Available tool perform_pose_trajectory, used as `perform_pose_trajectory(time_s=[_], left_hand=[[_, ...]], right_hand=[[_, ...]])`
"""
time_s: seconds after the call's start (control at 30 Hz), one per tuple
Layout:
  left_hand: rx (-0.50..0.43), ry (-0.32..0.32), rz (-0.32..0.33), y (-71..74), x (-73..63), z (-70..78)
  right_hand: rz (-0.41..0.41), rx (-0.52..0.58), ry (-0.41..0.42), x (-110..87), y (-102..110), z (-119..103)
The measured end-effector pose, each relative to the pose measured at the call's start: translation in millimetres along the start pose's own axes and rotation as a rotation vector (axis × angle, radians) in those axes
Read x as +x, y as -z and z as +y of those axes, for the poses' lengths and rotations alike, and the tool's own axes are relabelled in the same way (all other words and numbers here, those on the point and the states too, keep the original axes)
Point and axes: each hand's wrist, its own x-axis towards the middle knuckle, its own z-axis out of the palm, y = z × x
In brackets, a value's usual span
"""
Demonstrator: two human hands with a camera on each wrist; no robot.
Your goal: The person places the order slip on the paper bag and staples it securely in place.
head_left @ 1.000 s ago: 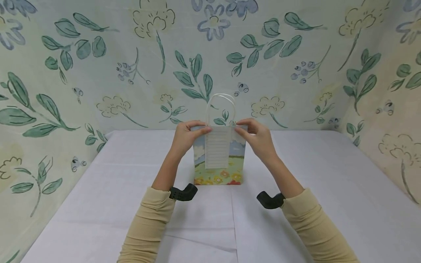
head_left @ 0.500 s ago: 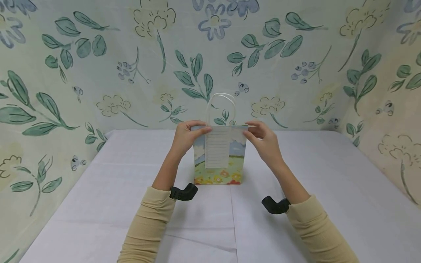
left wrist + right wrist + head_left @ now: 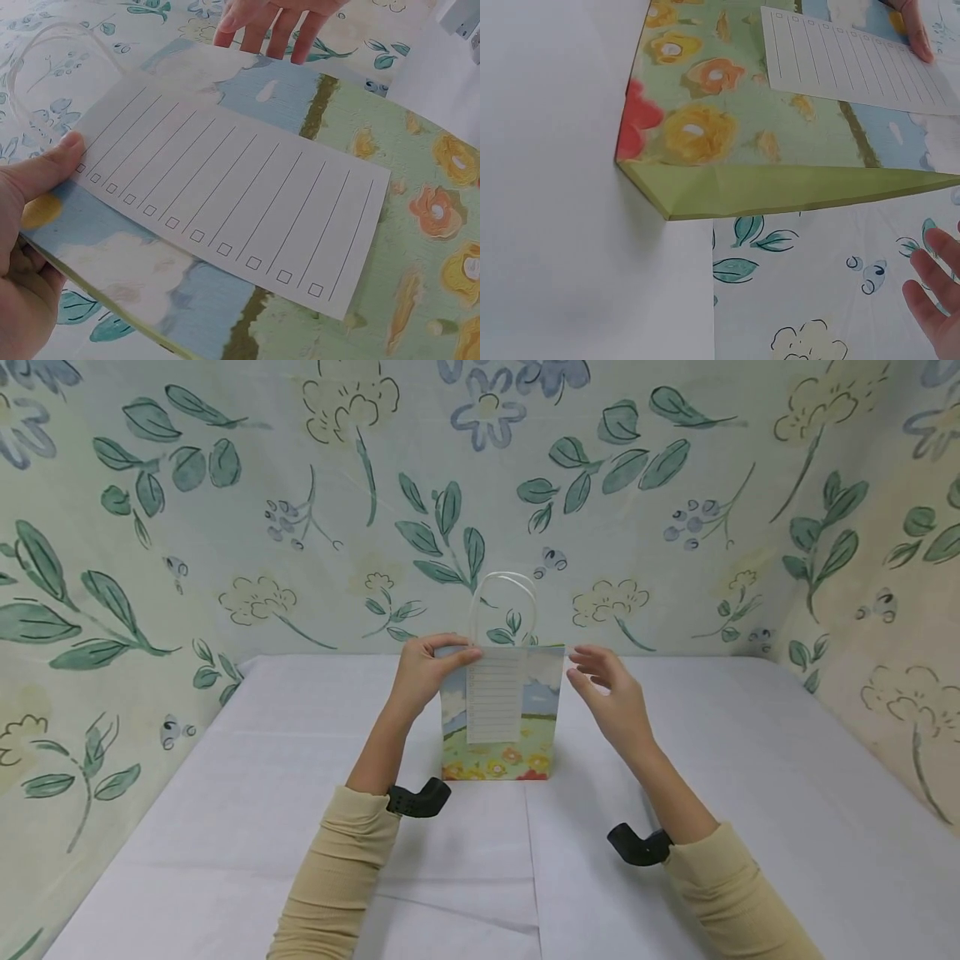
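A paper gift bag (image 3: 537, 735) printed with sky, meadow and flowers stands upright on the table, its white loop handles (image 3: 510, 575) raised. Against its front hangs a white checklist sheet (image 3: 493, 702) with ruled lines and small boxes. My left hand (image 3: 431, 672) pinches the bag's top left rim and the sheet's upper corner, thumb in front and fingers behind; the left wrist view shows the thumb (image 3: 56, 166) on the sheet's edge. Just right of the bag, apart from it, my right hand (image 3: 611, 697) hovers with loosely bent fingers, holding nothing.
A white cloth (image 3: 225, 827) with fold creases covers the table. Behind it and along both sides hangs a floral curtain (image 3: 300, 510). In the right wrist view the bag's green side panel (image 3: 780, 191) shows. Each wrist wears a black camera mount (image 3: 418, 798).
My right hand has let go of the bag's top rim, sliding right along it and then off its edge. The left hand and the bag stay in place.
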Motion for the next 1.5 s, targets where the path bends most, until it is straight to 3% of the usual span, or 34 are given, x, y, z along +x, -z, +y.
perform_pose_trajectory(time_s=[0.83, 1.5], left_hand=[[0.035, 0.007, 0.034, -0.5, -3.3, 0.5], [0.028, 0.01, 0.036, -1.7, -2.1, 2.1]], right_hand=[[0.031, -0.291, -0.144, -32.6, 14.6, 20.0], [0.046, -0.419, -0.159, -52.4, 27.5, 27.8]])
